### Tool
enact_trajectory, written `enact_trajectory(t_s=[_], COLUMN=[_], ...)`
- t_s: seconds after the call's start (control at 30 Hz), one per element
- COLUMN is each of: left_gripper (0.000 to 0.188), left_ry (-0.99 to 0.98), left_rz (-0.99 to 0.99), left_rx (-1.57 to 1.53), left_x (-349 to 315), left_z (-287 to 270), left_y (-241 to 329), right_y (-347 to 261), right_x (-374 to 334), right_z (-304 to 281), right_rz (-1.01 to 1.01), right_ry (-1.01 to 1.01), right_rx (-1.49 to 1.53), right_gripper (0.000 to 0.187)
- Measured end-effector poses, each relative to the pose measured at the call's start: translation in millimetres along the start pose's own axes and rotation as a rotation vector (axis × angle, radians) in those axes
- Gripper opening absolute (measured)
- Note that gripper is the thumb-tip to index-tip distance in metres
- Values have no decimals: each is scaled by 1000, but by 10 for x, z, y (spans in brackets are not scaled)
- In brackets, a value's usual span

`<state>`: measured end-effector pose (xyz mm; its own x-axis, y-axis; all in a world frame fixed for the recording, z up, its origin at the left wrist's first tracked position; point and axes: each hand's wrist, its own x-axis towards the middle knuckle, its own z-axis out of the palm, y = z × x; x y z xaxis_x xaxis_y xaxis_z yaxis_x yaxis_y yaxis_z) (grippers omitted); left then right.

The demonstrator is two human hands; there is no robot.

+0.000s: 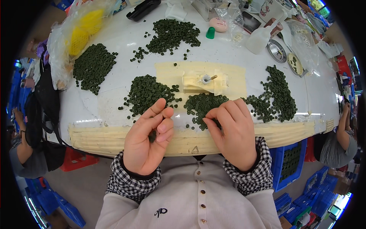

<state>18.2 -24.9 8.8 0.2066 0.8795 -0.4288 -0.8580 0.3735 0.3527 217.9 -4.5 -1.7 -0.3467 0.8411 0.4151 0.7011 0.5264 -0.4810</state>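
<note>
My left hand [146, 137] is raised palm up over the table's front edge, its fingers curled in and the thumb close to the fingertips. Dark green shows beside its palm, but what the fingers hold is too small to tell. My right hand [234, 133] reaches down with bent fingers at a pile of small dark green rings [202, 107]; its fingertips are partly hidden there. Behind my left hand lies a larger heap of small green parts [146, 93]. Beyond the right-hand pile, a taped block [193, 82] carries a metal collar [206, 79] with a thin upright pin [213, 77].
More green heaps lie at far left [95, 66], at the back [171, 36] and on the right [280, 95]. Plastic bags [82, 32], a white squeeze bottle [261, 38] and round tin lids [276, 50] crowd the far side. A blue crate [278, 164] stands below the right edge.
</note>
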Motion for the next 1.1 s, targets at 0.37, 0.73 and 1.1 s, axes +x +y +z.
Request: enact_trajectory(t_s=[0.37, 0.73, 1.1], left_gripper=[32, 31, 29], left_ry=[-192, -105, -159], left_rz=[-96, -39, -86], left_rx=[151, 198, 266], left_x=[3, -13, -8], left_z=[-76, 24, 19], left_y=[-73, -33, -119], right_y=[-50, -31, -45], right_x=[26, 23, -46], right_z=[-1, 56, -82], right_rz=[10, -7, 140], right_ry=[-108, -115, 125], right_rx=[-96, -122, 309], right_gripper=[13, 12, 17])
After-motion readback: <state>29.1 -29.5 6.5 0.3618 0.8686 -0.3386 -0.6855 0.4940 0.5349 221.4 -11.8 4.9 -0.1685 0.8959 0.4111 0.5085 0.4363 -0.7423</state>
